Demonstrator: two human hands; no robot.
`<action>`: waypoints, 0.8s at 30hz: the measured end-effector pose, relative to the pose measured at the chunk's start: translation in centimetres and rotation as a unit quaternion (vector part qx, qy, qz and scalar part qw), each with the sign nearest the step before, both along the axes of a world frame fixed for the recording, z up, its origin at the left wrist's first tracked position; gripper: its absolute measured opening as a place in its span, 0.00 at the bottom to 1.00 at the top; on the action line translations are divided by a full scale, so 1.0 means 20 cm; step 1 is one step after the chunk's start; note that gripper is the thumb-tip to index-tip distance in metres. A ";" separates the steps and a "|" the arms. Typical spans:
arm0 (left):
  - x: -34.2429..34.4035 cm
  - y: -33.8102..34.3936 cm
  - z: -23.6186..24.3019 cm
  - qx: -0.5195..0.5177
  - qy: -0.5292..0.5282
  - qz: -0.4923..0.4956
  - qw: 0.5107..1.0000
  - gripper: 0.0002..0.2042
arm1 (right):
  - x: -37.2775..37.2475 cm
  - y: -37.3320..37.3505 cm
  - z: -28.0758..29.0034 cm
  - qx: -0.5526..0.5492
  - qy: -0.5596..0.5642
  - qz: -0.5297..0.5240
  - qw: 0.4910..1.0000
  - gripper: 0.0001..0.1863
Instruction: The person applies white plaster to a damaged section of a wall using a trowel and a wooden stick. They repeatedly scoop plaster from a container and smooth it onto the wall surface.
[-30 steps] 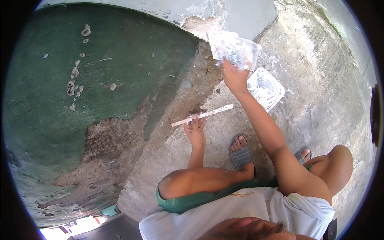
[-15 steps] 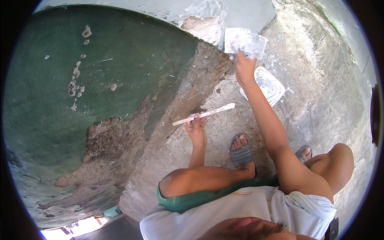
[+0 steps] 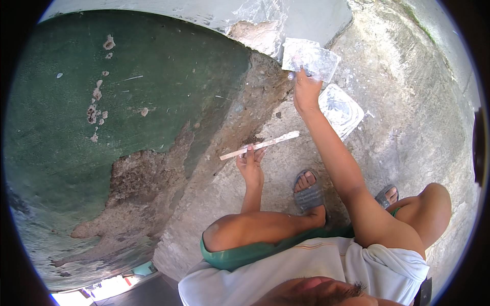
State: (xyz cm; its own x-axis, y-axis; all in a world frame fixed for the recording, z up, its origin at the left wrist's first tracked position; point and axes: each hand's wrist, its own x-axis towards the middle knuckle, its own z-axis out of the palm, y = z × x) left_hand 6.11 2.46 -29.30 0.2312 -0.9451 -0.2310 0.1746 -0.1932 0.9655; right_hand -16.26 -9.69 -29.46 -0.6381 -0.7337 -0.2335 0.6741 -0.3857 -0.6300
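In the head view, the left hand (image 3: 250,164) pinches a white-smeared stick (image 3: 278,138) above the floor (image 3: 408,122); the right hand (image 3: 308,93) grips a smeared, see-through plastic sheet (image 3: 326,64) near the chipped wall (image 3: 316,20), contact unclear; a loose pinch could drop the stick, and a low right wrist could brush the tray (image 3: 351,100); that shallow tray, on the floor beside the wrist, holds smeared white paste (image 3: 334,98).

White shirt (image 3: 301,262), green shorts (image 3: 232,257), grey open-toed sandals (image 3: 309,198).
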 end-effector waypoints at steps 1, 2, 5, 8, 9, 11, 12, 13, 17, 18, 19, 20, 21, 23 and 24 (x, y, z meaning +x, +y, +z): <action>0.00 0.00 0.00 0.001 -0.005 0.001 1.000 0.09 | 0.01 0.00 0.00 -0.020 -0.001 -0.024 1.000 0.17; -0.01 0.00 0.01 0.000 -0.008 -0.001 1.000 0.09 | 0.02 0.01 -0.01 0.004 -0.005 0.012 1.000 0.17; -0.01 0.00 0.01 -0.001 -0.011 -0.006 1.000 0.09 | 0.06 0.01 -0.01 0.034 0.007 0.034 0.999 0.15; 0.00 0.00 0.01 -0.002 -0.003 -0.005 1.000 0.09 | 0.07 0.02 -0.02 -0.034 -0.029 -0.043 0.998 0.13; 0.01 0.00 0.01 -0.002 0.000 -0.004 1.000 0.09 | 0.06 0.02 -0.02 0.009 -0.023 -0.029 0.999 0.13; 0.01 0.00 0.00 -0.005 -0.003 0.005 1.000 0.09 | 0.04 0.02 -0.01 0.023 0.011 -0.040 0.999 0.13; 0.02 0.00 0.00 -0.009 -0.004 0.006 1.000 0.09 | 0.03 0.02 -0.01 0.020 0.024 -0.035 0.999 0.13; 0.02 0.00 0.00 -0.003 -0.005 0.007 1.000 0.10 | 0.02 0.02 -0.01 0.009 0.038 -0.038 0.999 0.14; 0.02 0.00 -0.01 0.006 -0.003 0.002 1.000 0.10 | 0.01 0.03 0.02 0.014 0.125 -0.034 0.991 0.15; 0.02 0.00 0.00 0.005 -0.001 0.001 1.000 0.10 | 0.01 0.03 0.03 0.036 0.115 -0.050 0.991 0.14; 0.02 -0.01 0.00 0.004 -0.004 0.005 1.000 0.10 | 0.01 0.04 0.05 0.060 0.096 -0.057 0.992 0.14; 0.02 -0.01 0.00 0.002 -0.007 0.010 1.000 0.10 | 0.00 0.04 0.06 0.064 0.082 -0.091 0.990 0.14; 0.02 -0.01 0.00 0.003 -0.008 0.009 1.000 0.10 | -0.02 0.04 0.08 0.056 0.101 -0.073 0.991 0.13; 0.03 -0.01 -0.01 0.003 -0.011 0.015 1.000 0.10 | -0.06 0.03 0.13 -0.007 0.180 -0.087 0.980 0.12; 0.03 0.00 -0.02 -0.011 -0.011 0.017 1.000 0.10 | -0.09 0.03 0.15 0.036 0.162 -0.079 0.983 0.12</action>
